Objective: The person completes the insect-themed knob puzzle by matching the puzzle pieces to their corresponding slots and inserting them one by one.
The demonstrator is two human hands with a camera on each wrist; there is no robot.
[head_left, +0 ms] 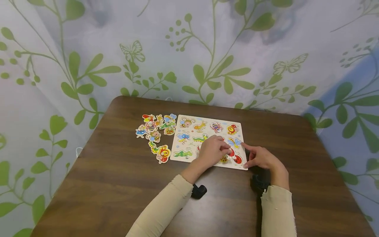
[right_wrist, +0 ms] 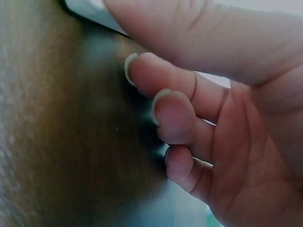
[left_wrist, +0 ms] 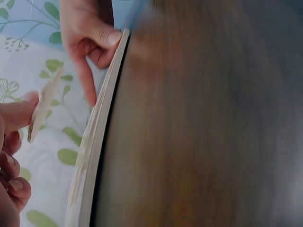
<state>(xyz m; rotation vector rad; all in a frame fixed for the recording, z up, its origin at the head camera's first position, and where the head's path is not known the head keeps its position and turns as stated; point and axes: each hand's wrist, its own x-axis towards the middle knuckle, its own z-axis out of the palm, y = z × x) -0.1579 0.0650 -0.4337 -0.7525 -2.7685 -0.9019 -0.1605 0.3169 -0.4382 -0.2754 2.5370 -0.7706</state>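
Left hand (head_left: 212,150) pinches a flat puzzle piece (left_wrist: 43,105), apparently edge-up, over the puzzle board (head_left: 189,144) at centre frame. Right hand (head_left: 260,158) grips the board's right edge. Loose pieces (head_left: 155,135) lie left on the bench (head_left: 118,184).

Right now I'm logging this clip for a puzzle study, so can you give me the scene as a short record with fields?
Surface: dark brown wooden table
Board: pale wooden insect puzzle board, lying flat on the table
Loose pieces: colourful wooden insect cut-outs in a cluster left of the board
Left hand: over the board's near right part, pinching a thin flat wooden piece
Right hand: thumb and forefinger at the board's right edge, other fingers curled
Sleeves: beige long sleeves
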